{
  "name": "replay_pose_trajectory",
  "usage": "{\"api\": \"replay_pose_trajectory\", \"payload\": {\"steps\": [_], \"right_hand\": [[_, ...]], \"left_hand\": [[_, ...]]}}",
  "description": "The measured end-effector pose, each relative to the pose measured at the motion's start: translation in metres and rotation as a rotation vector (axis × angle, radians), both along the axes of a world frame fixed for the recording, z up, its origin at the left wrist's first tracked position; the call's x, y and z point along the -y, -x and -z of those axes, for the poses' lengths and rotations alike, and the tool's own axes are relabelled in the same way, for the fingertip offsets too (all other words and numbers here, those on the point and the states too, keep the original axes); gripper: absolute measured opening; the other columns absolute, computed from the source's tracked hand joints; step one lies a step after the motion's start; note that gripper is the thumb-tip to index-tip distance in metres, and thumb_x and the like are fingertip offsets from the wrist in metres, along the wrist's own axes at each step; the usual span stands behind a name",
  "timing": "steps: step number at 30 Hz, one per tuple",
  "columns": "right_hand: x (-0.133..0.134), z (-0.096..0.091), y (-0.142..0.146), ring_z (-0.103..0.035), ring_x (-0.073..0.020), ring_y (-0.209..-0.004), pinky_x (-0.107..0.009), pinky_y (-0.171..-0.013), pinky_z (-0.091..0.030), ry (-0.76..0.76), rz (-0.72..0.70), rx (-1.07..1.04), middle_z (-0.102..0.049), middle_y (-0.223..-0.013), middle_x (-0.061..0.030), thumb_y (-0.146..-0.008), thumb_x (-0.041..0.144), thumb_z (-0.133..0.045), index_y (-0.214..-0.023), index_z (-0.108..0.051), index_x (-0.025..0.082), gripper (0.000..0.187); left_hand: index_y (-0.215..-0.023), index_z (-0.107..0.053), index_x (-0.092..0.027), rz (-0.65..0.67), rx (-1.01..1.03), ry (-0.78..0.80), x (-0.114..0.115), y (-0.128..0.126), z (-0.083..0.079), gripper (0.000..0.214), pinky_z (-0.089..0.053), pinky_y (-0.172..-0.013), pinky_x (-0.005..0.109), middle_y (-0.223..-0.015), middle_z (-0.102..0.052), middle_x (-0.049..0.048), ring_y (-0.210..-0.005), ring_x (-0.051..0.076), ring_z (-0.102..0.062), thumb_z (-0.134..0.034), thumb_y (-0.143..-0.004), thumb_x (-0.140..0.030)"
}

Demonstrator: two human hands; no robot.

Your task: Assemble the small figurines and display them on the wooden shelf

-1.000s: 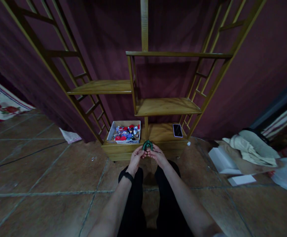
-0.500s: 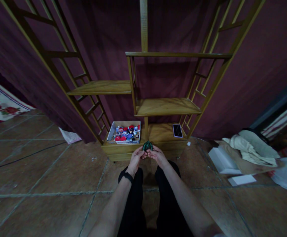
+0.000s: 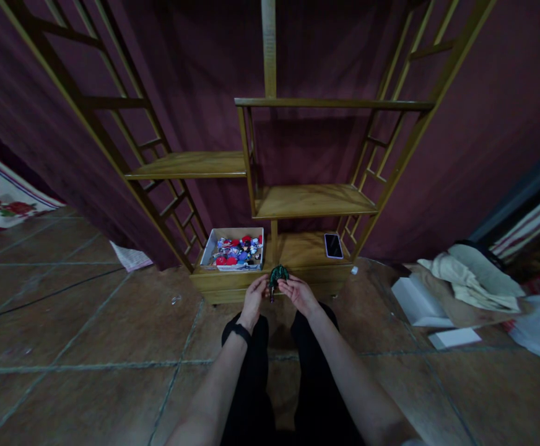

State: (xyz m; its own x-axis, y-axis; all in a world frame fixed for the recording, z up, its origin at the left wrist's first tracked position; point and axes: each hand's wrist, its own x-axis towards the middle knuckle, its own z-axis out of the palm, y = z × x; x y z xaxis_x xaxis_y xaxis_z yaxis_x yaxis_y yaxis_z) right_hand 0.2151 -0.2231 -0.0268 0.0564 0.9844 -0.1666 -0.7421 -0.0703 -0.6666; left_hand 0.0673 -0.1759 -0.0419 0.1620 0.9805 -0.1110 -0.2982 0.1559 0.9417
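My left hand (image 3: 254, 298) and my right hand (image 3: 299, 293) meet in front of my knees, fingers pinched on a small dark green figure (image 3: 278, 275) held between them. A dark band sits on my left wrist. Just beyond the hands is the low bottom board of a wooden shelf unit (image 3: 298, 251). On that board, to the left, stands an open box (image 3: 234, 249) filled with several small colourful toys. A phone (image 3: 333, 245) lies flat on the board to the right.
The shelf unit has higher boards (image 3: 314, 199) and ladder-like sides against a dark red curtain. White boxes (image 3: 421, 301), cloths (image 3: 472, 279) and a bag lie on the tiled floor at right. A paper (image 3: 131, 255) lies on the floor at left.
The hands have shifted slightly and the green figure now hangs a bit lower between the fingertips. The view has barely moved.
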Motion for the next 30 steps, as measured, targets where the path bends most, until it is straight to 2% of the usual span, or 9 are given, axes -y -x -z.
{"api": "replay_pose_trajectory", "payload": {"steps": [2,5,12,15,18,21,23,26,30], "right_hand": [[0.0,0.0,0.0,-0.068,-0.0184,-0.083,-0.034,-0.084,-0.052,-0.006,0.001,0.003,-0.072,-0.083,-0.0075,-0.07,0.01,-0.063,-0.089,-0.062,0.014,0.02],[0.001,-0.001,-0.001,-0.068,-0.018,-0.085,-0.033,-0.085,-0.052,-0.015,0.004,0.001,-0.072,-0.085,-0.0082,-0.07,0.01,-0.063,-0.089,-0.062,0.014,0.02],[0.002,-0.002,-0.002,-0.067,-0.0175,-0.086,-0.033,-0.086,-0.051,-0.037,-0.022,0.007,-0.072,-0.086,-0.0074,-0.069,0.011,-0.066,-0.09,-0.062,0.015,0.021],[0.001,-0.002,-0.002,-0.067,-0.0168,-0.083,-0.033,-0.084,-0.051,-0.031,-0.028,0.007,-0.072,-0.086,-0.0068,-0.069,0.015,-0.068,-0.09,-0.062,0.016,0.022],[0.001,-0.001,-0.002,-0.067,-0.0152,-0.077,-0.031,-0.077,-0.052,-0.008,-0.049,0.026,-0.071,-0.086,-0.0066,-0.071,0.024,-0.067,-0.094,-0.061,0.017,0.024],[0.001,-0.001,-0.002,-0.065,-0.014,-0.071,-0.029,-0.071,-0.052,0.005,-0.053,0.062,-0.07,-0.085,-0.0057,-0.073,0.034,-0.064,-0.097,-0.061,0.019,0.028],[0.0,0.0,-0.003,-0.063,-0.013,-0.066,-0.027,-0.066,-0.051,0.01,-0.002,0.092,-0.069,-0.081,-0.0043,-0.071,0.034,-0.064,-0.097,-0.062,0.019,0.03],[-0.004,0.005,-0.004,-0.055,-0.0098,-0.053,-0.023,-0.053,-0.044,0.019,0.196,0.163,-0.066,-0.07,0.0001,-0.065,0.028,-0.065,-0.093,-0.064,0.019,0.029],[-0.012,0.017,-0.006,-0.05,-0.0095,-0.053,-0.022,-0.05,-0.039,0.055,0.431,0.35,-0.064,-0.066,0.0033,-0.06,0.023,-0.062,-0.082,-0.066,0.02,0.023]], "left_hand": [[-0.093,-0.067,-0.014,-0.014,-0.067,-0.04,0.0,-0.001,0.001,0.035,-0.041,-0.064,0.021,-0.082,-0.066,0.0043,-0.069,0.011,-0.056,-0.071,-0.06,-0.026],[-0.096,-0.066,-0.015,0.016,-0.129,-0.076,0.002,-0.004,0.001,0.041,-0.042,-0.071,0.023,-0.082,-0.065,0.0035,-0.075,0.013,-0.057,-0.073,-0.055,-0.019],[-0.111,-0.057,-0.016,0.135,-0.107,-0.049,0.005,-0.006,0.001,0.06,-0.043,-0.062,0.023,-0.077,-0.064,0.0015,-0.067,0.012,-0.057,-0.075,-0.054,-0.018],[-0.106,-0.058,-0.016,0.158,-0.083,-0.05,0.005,-0.006,0.002,0.053,-0.042,-0.06,0.021,-0.071,-0.062,-0.0006,-0.063,0.01,-0.056,-0.075,-0.056,-0.021],[-0.092,-0.062,-0.014,0.188,-0.064,-0.059,0.004,-0.005,0.002,0.036,-0.042,-0.059,0.021,-0.067,-0.062,0.0003,-0.061,0.01,-0.056,-0.074,-0.06,-0.027],[-0.09,-0.064,-0.012,0.21,-0.036,-0.049,0.003,-0.004,0.0,0.036,-0.041,-0.056,0.021,-0.068,-0.063,0.0028,-0.059,0.011,-0.056,-0.074,-0.061,-0.031],[-0.098,-0.063,-0.012,0.2,-0.01,-0.021,0.003,-0.003,-0.001,0.045,-0.041,-0.056,0.021,-0.069,-0.064,0.0034,-0.059,0.011,-0.057,-0.075,-0.059,-0.031],[-0.108,-0.061,-0.013,0.159,0.021,0.026,0.003,-0.002,-0.002,0.055,-0.042,-0.056,0.022,-0.073,-0.066,0.0043,-0.061,0.011,-0.059,-0.076,-0.059,-0.031],[-0.105,-0.063,-0.013,0.122,0.039,0.045,0.003,0.0,-0.004,0.049,-0.042,-0.056,0.022,-0.074,-0.066,0.0053,-0.062,0.011,-0.059,-0.074,-0.061,-0.033]]}}
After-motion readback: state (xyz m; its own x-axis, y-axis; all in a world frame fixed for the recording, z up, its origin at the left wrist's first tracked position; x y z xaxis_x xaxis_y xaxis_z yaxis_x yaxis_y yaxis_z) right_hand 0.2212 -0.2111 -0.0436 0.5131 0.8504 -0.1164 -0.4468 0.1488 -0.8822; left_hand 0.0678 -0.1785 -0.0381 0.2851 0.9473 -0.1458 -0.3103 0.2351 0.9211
